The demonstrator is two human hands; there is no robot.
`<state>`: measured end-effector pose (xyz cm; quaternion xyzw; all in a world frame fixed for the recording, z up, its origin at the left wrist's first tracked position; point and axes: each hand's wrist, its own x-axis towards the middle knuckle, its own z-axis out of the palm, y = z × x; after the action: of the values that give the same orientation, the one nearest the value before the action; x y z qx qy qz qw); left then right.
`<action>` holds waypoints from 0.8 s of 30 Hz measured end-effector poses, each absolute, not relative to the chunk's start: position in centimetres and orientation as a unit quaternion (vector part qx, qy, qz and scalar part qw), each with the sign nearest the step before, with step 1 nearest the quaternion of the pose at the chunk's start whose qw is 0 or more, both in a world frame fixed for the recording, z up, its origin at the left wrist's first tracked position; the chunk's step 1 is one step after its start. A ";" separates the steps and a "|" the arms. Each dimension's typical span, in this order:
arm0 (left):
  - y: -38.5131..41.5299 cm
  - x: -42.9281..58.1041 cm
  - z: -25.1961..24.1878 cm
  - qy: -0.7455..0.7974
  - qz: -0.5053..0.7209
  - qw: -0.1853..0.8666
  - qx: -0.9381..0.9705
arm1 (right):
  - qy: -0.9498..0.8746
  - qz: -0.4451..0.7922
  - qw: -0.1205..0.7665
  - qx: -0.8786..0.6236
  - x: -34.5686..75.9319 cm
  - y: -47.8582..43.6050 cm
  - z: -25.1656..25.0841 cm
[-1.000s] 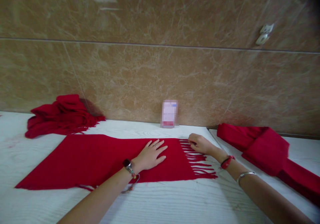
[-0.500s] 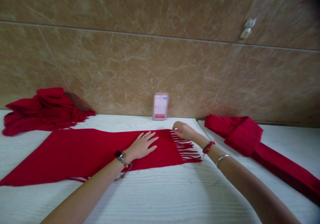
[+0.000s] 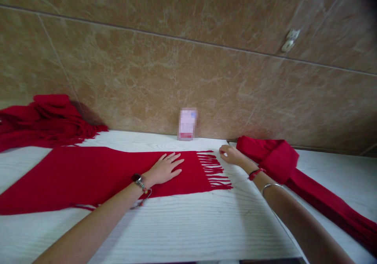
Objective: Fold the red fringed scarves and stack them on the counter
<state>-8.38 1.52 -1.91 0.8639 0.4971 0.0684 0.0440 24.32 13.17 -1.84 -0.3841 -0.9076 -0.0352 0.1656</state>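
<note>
A red scarf (image 3: 97,169) lies spread flat on the white wood-grain table (image 3: 188,224), its fringe (image 3: 210,169) pointing right. My left hand (image 3: 165,169) rests palm down on the cloth near that fringed end, fingers spread. Just beyond the top strand of the fringe, my right hand (image 3: 231,155) is raised slightly with fingers curled and thumb drawn in. I see nothing between its fingertips, and a small gap separates it from the strands. The top strand lies straight out to the right.
A crumpled red scarf (image 3: 50,122) lies at the back left. To the right, a folded red scarf (image 3: 277,160) trails toward the front. A small blurred box (image 3: 187,124) stands against the brown marbled wall (image 3: 141,79). A white hook (image 3: 290,40) is fixed higher up.
My right hand has moved right, off the top of the fringe. The top strand now lies straighter. My left hand stays on the scarf, while the view has shifted slightly.
</note>
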 end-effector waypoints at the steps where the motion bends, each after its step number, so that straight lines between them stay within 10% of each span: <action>1: 1.5 -8.4 -2.0 0.497 0.070 0.043 0.864 | -0.904 -0.034 0.170 -0.390 24.1 13.2 -1.7; 24: 2.0 -8.8 -3.0 0.620 0.088 -0.018 0.780 | -0.899 0.061 0.010 -0.434 13.8 14.9 0.7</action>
<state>-8.78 2.02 -2.98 0.7795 0.6199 0.0882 -0.0180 13.80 14.95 0.70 -0.4336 -0.8990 0.0609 0.0105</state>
